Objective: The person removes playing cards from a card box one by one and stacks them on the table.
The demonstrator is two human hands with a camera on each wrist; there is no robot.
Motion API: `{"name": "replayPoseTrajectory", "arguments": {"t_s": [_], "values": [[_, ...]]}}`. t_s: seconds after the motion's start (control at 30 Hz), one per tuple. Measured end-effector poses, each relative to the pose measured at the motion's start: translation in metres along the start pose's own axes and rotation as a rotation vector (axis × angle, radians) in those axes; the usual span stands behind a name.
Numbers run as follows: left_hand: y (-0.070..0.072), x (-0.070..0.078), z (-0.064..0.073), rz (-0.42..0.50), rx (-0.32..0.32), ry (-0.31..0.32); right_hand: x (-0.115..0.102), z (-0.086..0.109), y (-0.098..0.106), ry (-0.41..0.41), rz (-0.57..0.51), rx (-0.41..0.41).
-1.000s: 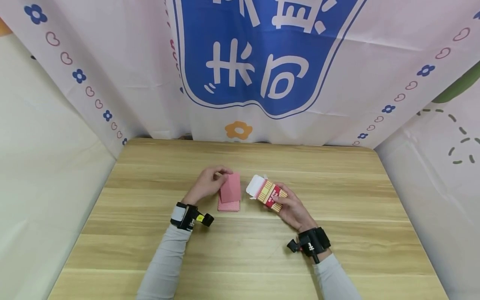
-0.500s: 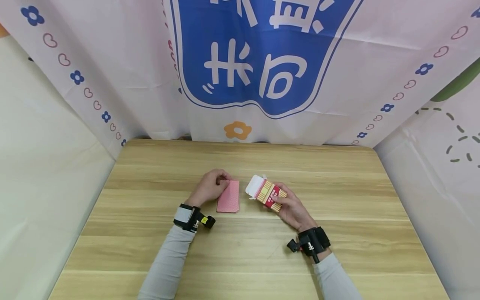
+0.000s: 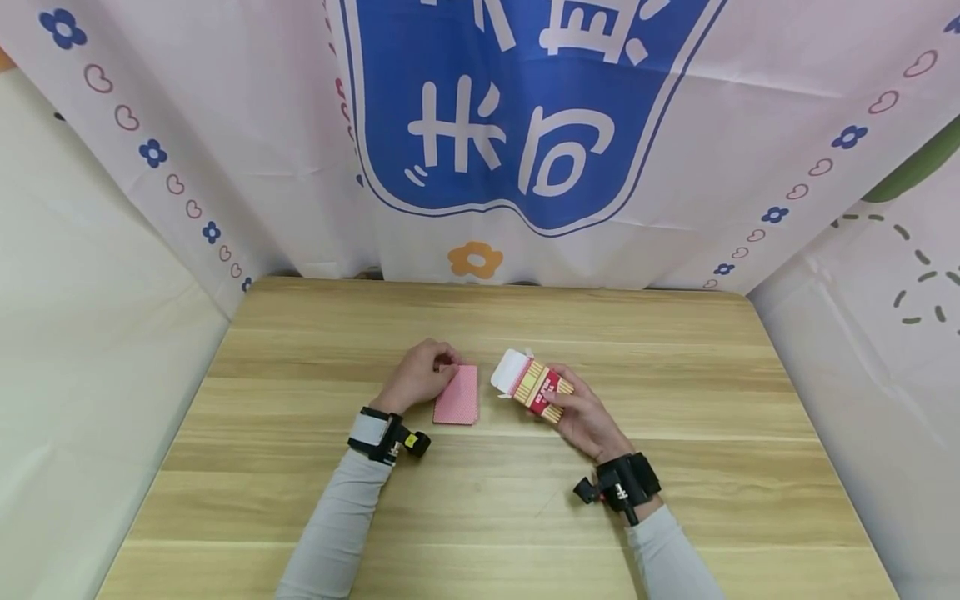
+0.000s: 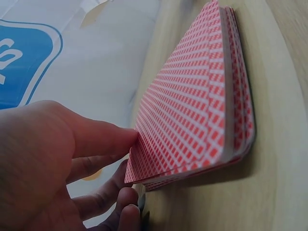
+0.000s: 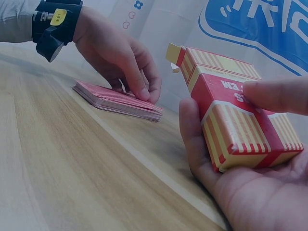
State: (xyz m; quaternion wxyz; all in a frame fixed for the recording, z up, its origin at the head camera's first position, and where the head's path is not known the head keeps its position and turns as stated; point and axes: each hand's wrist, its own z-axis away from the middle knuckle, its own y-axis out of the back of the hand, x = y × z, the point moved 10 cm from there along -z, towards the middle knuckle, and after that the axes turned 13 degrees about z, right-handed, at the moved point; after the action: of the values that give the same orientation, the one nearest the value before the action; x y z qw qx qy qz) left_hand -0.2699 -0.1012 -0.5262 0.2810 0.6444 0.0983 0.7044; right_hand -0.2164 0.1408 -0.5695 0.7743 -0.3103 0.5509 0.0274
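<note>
The deck of cards lies on the counter, back side up, just in front of the left hand. Those fingers are drawn close together, pinching the deck at its far left corner: the thumb on the patterned top, the others at and below the end edge. The upper cards sit slightly out of line with those beneath.

To the deck's right, near but apart, the right hand grips 1 striped card box, thumb across its red band, fingers curled round the side. Its white flap points toward the deck.
</note>
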Motion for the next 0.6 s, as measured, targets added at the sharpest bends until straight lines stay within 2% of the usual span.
{"name": "replayPoseTrajectory", "arguments": {"t_s": [0.33,0.6], "values": [[-0.0017,-0.0009,-0.0008,-0.023,-0.009,-0.001,-0.0021,0.0003,-0.0021,0.014,0.007,-0.015],[0.0009,0.0023,-0.0009,0.014,0.018,-0.022,-0.0017,-0.0002,-0.0013,0.007,-0.013,-0.013]]}}
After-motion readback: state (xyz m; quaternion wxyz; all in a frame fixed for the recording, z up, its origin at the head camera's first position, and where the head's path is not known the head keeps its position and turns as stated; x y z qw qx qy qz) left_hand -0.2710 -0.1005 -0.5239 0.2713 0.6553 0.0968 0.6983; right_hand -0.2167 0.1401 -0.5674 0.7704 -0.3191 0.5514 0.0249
